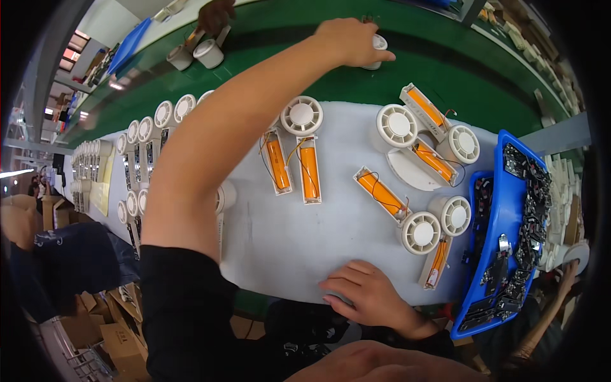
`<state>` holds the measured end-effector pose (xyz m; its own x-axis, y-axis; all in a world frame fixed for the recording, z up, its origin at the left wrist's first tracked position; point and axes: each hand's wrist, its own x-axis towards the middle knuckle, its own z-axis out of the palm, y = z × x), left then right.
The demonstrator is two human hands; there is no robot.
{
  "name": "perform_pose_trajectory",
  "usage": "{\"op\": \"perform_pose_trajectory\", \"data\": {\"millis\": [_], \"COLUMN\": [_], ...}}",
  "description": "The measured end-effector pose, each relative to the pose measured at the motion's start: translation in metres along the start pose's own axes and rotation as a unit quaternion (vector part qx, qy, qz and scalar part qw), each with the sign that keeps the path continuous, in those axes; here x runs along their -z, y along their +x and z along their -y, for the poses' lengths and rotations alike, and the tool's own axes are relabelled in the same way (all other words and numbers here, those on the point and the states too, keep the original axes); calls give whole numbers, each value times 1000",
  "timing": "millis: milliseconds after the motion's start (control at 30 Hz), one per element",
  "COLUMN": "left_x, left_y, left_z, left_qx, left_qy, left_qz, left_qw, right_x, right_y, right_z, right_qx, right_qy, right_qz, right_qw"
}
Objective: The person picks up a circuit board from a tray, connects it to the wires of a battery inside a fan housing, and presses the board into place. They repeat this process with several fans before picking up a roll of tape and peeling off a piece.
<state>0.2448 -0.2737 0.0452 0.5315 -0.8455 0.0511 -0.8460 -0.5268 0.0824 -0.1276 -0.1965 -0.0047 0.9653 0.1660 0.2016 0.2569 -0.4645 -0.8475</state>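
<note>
My left hand [350,41] reaches far across to the green conveyor belt, its fingers closed round a white round-headed fan unit [380,44]. Most of that unit is hidden behind the hand. My right hand [366,296] lies at the near edge of the pale work mat [286,248], fingers loosely bent and nothing visible in them. Between the hands are several white handheld fan units with slotted round heads, such as one fan unit [301,115] at the middle and another fan unit [421,233] at the right. Orange battery cells [309,172] with thin wires sit in their uncovered handles.
A blue tray [509,191] of black circuit boards stands at the right. Rows of fan units [146,129] line the left side, partly behind my arm. Across the green belt [273,38], another person's hand [215,16] is at two more fan units [208,54].
</note>
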Motion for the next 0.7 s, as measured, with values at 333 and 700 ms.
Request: {"op": "perform_pose_trajectory", "data": {"millis": [333,700], "left_x": [34,137], "left_y": [-50,-291], "left_z": [19,-61], "left_qx": [-114,-377], "left_qy": [-18,135], "left_qz": [-83,-34], "left_qw": [990,916], "right_x": [-11,-1], "right_y": [-10,-64], "right_z": [-4,-1], "right_qx": [20,219], "right_qy": [18,-134], "right_qz": [-62,-345], "right_qw": [998,903]}}
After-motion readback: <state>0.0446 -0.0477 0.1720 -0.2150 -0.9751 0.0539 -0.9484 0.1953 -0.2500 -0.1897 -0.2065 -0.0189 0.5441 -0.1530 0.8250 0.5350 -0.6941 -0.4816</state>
